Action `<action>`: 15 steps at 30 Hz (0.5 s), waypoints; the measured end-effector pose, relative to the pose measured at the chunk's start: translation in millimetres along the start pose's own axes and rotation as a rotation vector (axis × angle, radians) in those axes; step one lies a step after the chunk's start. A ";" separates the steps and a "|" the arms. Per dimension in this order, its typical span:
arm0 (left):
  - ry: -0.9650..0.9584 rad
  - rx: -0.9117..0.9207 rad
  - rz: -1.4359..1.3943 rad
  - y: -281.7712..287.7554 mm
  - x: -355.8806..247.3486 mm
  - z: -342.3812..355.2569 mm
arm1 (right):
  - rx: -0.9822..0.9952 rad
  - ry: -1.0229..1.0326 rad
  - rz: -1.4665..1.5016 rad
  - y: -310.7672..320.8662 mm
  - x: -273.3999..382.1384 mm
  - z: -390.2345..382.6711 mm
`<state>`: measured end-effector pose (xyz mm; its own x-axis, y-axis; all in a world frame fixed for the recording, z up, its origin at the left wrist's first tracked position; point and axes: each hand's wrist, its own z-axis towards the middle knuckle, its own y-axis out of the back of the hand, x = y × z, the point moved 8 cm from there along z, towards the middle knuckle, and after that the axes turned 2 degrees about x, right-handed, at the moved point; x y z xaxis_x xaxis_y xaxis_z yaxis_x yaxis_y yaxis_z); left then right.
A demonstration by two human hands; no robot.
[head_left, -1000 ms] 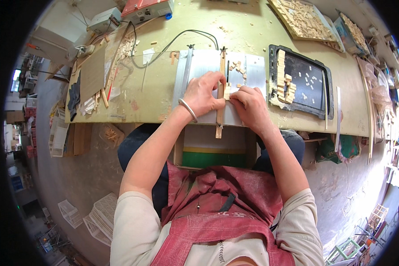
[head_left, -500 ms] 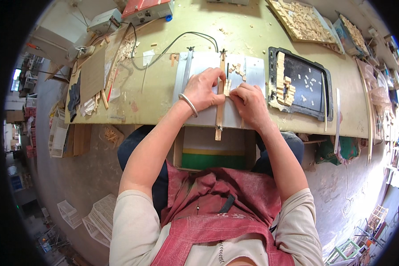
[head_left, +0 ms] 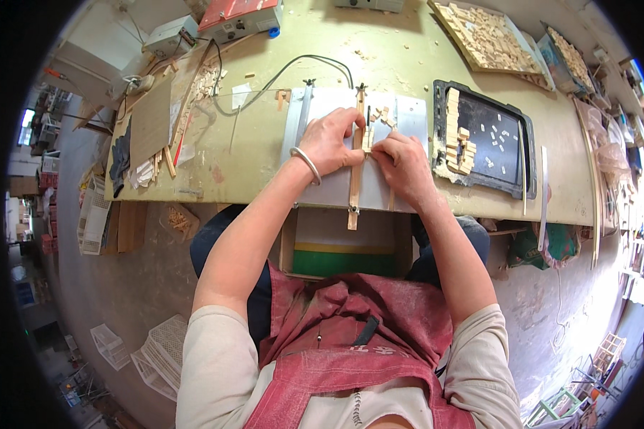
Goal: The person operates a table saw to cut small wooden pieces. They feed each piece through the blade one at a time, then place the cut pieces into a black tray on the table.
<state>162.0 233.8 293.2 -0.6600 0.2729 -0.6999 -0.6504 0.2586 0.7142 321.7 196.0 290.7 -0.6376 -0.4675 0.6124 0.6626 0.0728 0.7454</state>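
My left hand [head_left: 327, 141], wearing a silver bangle, has its fingers curled over a long wooden strip [head_left: 354, 189] and onto a small pale wooden piece [head_left: 368, 141]. My right hand [head_left: 406, 166] pinches at that piece from the near right, its fingertips partly hiding it. Both hands rest over a silver metal plate [head_left: 328, 100], which has a dark narrow slot or blade [head_left: 368, 114] beside the strip. Several small cut pieces [head_left: 383, 114] lie loose just beyond my hands.
A black tray [head_left: 497, 129] with wooden blocks and small white pieces sits right. Farther back are a board of blocks [head_left: 486, 36] and a red machine [head_left: 236, 14]. Boards [head_left: 147, 121], cable [head_left: 304, 57] and dark gloves [head_left: 120, 161] lie left. The bench's front edge [head_left: 215, 201] crosses beneath my forearms.
My hands have crept slightly forward along the wooden strip, away from my body, with the small piece between them. The whole view has shifted very slightly.
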 end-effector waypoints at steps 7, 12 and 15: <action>-0.009 -0.010 -0.020 0.1 2.5 1.3 | -0.002 -0.009 -0.006 -0.8 -1.8 2.3; 0.006 -0.010 -0.010 0.0 4.2 4.8 | -0.010 -0.012 -0.017 -0.7 -4.6 5.4; 0.014 -0.010 -0.012 1.1 3.3 7.4 | -0.023 -0.011 -0.013 0.7 -6.4 9.2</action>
<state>161.9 241.9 291.7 -0.6575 0.2566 -0.7084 -0.6619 0.2525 0.7058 322.7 207.1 289.7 -0.6506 -0.4584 0.6055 0.6629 0.0463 0.7473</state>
